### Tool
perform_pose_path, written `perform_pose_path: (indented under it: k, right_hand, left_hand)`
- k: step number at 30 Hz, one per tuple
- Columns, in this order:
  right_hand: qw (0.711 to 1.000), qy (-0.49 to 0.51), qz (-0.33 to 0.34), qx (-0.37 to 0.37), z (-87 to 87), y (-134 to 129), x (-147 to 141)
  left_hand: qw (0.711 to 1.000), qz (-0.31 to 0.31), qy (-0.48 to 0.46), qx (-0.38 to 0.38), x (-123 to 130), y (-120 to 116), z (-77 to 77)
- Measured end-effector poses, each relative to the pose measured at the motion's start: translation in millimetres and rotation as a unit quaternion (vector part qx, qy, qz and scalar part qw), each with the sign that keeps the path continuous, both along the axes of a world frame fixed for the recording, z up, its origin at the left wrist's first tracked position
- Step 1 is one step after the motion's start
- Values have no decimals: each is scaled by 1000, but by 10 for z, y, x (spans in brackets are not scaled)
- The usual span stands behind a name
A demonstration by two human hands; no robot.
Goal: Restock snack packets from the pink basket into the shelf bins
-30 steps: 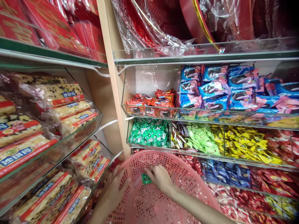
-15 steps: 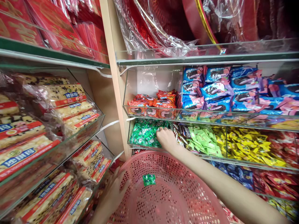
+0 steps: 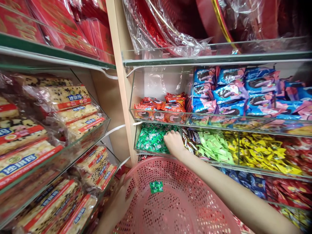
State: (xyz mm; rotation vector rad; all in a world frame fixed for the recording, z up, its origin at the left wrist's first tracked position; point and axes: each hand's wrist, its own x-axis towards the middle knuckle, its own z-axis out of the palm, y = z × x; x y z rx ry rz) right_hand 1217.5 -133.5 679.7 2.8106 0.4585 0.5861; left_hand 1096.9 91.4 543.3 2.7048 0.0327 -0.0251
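My right hand (image 3: 174, 143) reaches into a shelf bin of small green-wrapped candies (image 3: 151, 138). Its fingers are curled down among the wrappers, and the fingertips are hidden, so what they pinch cannot be made out. At the lower left my left hand (image 3: 120, 198), somewhat blurred, grips the side of a pink perforated plastic basket (image 3: 168, 209), with fingers over the rim. Inside the basket lie green candy packets (image 3: 156, 187). The basket is held tilted just below the green candy bin.
Right of the green candies are chocolate bars (image 3: 193, 136), light green packets (image 3: 215, 148) and yellow packets (image 3: 263, 151). Above sit red-orange cookie packs (image 3: 174, 105) and blue cookie packs (image 3: 229, 84) behind a glass edge. Wrapped pastry bars (image 3: 70, 97) fill the left shelves beside a wooden upright (image 3: 120, 81).
The view has shifted slightly, moving the shelves a little to the right. My right hand stays in the green candies with its fingers curled, and my left hand keeps its hold on the basket.
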Motion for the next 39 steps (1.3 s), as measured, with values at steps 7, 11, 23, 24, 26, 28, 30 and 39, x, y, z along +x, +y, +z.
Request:
perform_pose_path:
  k: [7,11,23,24,26,28,30,39]
  right_hand:
    - [988,-98,59,99,61,-116,-230]
    - [904,-18,198,379,-181,-180,-471]
    - [613,181,200,742,-692,-235,-593]
    - [605,184,205,747,-707,-241,-588]
    - [589,192,210,756,-734,-245,-581]
    - [578,204,209,762,-763,-241,-578]
    - [578,217,203,760,-793,-234,-576]
    - [597,220,202,745,-826,-248,-569]
  left_hand:
    - [1000,6,-4,-14,2,-6,1]
    - [1000,0,-2,-11,-11,-7,-14]
    - [999,-5,-16,-28,2,-34,84]
    - [999,-5,-17,-30,4,-32,82]
    - [999,-6,-18,-30,5,-28,72]
    - [999,-9,-21,-27,5,-25,59]
    - [999,-14,-26,-24,6,-23,48]
    - [999,-4,-23,-29,0,-24,51]
